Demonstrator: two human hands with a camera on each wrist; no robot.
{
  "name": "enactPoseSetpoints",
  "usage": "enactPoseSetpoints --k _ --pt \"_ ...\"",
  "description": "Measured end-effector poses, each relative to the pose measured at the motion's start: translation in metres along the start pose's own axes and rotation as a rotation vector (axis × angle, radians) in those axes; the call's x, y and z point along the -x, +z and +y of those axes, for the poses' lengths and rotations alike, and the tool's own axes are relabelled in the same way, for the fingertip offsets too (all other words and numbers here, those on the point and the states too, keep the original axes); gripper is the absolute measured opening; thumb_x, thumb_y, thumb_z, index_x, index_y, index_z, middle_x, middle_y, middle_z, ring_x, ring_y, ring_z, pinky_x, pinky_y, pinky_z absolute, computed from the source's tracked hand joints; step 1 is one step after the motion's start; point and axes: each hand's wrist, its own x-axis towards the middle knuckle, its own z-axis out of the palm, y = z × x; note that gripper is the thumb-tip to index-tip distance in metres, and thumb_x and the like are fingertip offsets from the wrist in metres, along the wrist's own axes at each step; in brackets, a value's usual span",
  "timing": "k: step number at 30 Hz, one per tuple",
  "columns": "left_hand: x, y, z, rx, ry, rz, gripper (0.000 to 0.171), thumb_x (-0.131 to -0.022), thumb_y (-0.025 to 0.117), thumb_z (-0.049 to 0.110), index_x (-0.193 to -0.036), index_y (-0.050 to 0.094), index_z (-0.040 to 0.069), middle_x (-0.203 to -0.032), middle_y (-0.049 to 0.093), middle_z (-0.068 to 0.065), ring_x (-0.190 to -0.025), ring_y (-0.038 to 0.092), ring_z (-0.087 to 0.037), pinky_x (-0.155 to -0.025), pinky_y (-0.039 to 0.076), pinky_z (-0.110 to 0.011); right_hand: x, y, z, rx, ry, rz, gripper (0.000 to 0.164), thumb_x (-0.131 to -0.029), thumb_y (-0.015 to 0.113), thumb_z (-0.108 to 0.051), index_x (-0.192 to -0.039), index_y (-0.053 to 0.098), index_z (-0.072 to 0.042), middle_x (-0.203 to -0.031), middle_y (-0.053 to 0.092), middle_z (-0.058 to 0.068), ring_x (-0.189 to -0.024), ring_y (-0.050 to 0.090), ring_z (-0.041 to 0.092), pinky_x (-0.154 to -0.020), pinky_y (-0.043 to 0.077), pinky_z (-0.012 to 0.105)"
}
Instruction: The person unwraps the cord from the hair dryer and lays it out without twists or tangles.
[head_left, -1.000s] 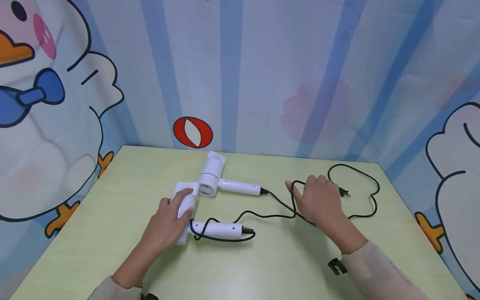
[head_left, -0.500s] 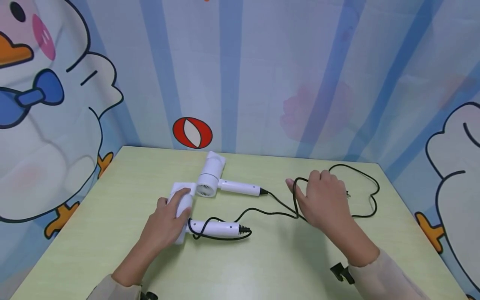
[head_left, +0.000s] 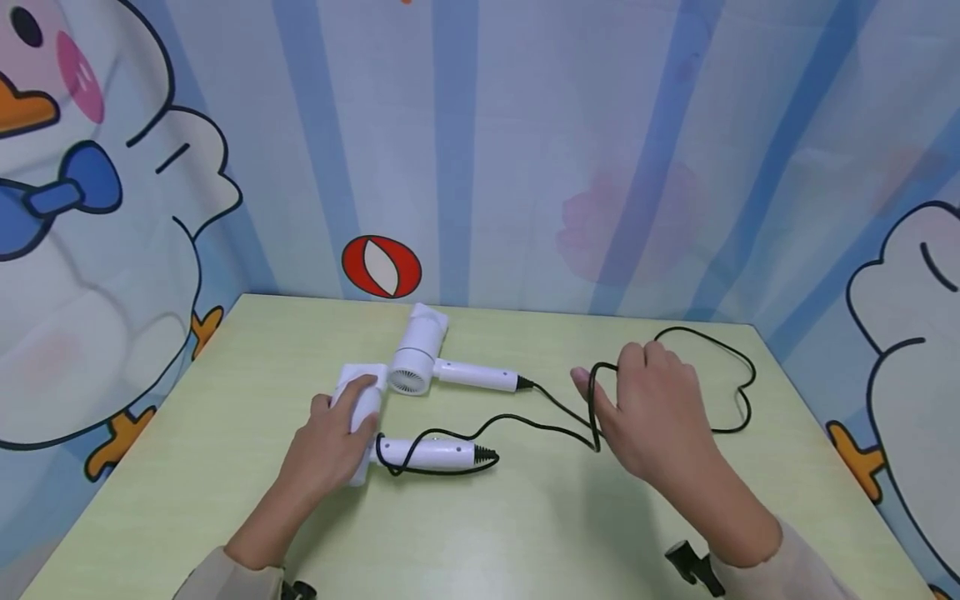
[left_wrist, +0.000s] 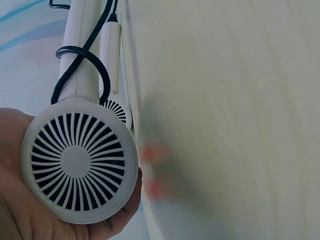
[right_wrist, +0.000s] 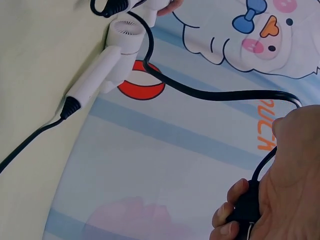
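On the table my left hand (head_left: 324,443) grips the barrel of the nearer white hair dryer (head_left: 427,454). Its round vent (left_wrist: 76,161) faces the left wrist camera, with the palm and fingers around the barrel. A black cord (head_left: 525,422) loops around that dryer's handle and runs right to my right hand (head_left: 658,417). In the right wrist view, curled fingers hold the black plug (right_wrist: 246,204), and the cord passes by the thumb. The head view hides the plug behind the hand. A second white hair dryer (head_left: 420,350) lies just behind, touched by neither hand.
The second dryer's cord (head_left: 558,402) crosses the first near my right hand. More black cord (head_left: 742,358) curves over the table's (head_left: 525,533) right rear. A striped cartoon backdrop (head_left: 510,150) stands behind the table's rear edge.
My right hand has moved slightly right, and the plug seen beyond it earlier is now covered in the head view. The nearer dryer, still in my left hand, has shifted slightly left.
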Motion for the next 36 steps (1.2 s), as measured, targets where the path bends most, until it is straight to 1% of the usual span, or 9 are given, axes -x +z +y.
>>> enactPoseSetpoints --k 4,9,14,23,29,36 --pt "-0.001 -0.001 0.0 0.0 0.007 0.019 0.056 -0.104 0.049 0.04 -0.156 0.032 0.032 -0.133 0.04 -0.031 -0.081 0.059 -0.039 -0.059 0.044 -0.041 0.008 -0.005 -0.005 -0.018 -0.019 0.015 0.06 -0.102 0.042 -0.062 -0.075 0.04 -0.009 -0.072 0.039 0.008 -0.062 0.035 0.025 -0.06 0.026 0.037" --pt "-0.001 -0.002 -0.001 -0.011 0.015 0.041 0.055 -0.104 0.049 0.04 -0.155 0.033 0.032 -0.131 0.041 -0.031 -0.085 0.06 -0.04 -0.061 0.045 -0.045 0.02 -0.01 -0.011 -0.023 -0.032 0.012 0.058 -0.101 0.045 -0.061 -0.077 0.043 -0.009 -0.073 0.04 0.007 -0.065 0.037 0.024 -0.063 0.028 0.037" --pt "-0.002 -0.004 -0.002 0.001 -0.004 0.039 0.055 -0.104 0.049 0.04 -0.156 0.032 0.032 -0.131 0.04 -0.031 -0.08 0.059 -0.039 -0.059 0.044 -0.042 0.034 -0.015 -0.017 -0.016 -0.07 0.018 0.054 -0.101 0.049 -0.058 -0.077 0.043 -0.011 -0.072 0.038 0.004 -0.065 0.035 0.021 -0.064 0.028 0.037" --pt "-0.003 -0.006 -0.002 0.012 -0.026 0.049 0.055 -0.104 0.048 0.039 -0.156 0.031 0.032 -0.13 0.04 -0.031 -0.08 0.059 -0.039 -0.057 0.044 -0.041 0.056 -0.02 -0.021 -0.019 -0.124 0.018 0.048 -0.1 0.054 -0.054 -0.079 0.044 -0.012 -0.072 0.035 0.0 -0.067 0.032 0.017 -0.066 0.027 0.034" --pt "-0.004 -0.008 0.0 0.029 -0.039 0.057 0.056 -0.104 0.048 0.039 -0.157 0.031 0.032 -0.129 0.041 -0.03 -0.081 0.059 -0.038 -0.056 0.044 -0.039 0.061 -0.017 -0.019 -0.019 -0.13 0.023 0.047 -0.1 0.056 -0.052 -0.08 0.045 -0.012 -0.072 0.035 0.0 -0.066 0.031 0.016 -0.066 0.028 0.034" --pt "-0.004 -0.009 -0.001 0.054 -0.043 0.056 0.056 -0.104 0.047 0.04 -0.157 0.03 0.032 -0.128 0.041 -0.03 -0.083 0.058 -0.039 -0.057 0.043 -0.039 0.063 -0.014 -0.015 0.009 -0.109 -0.032 0.051 -0.099 0.054 -0.059 -0.08 0.043 -0.013 -0.073 0.034 0.0 -0.066 0.031 0.016 -0.065 0.028 0.033"
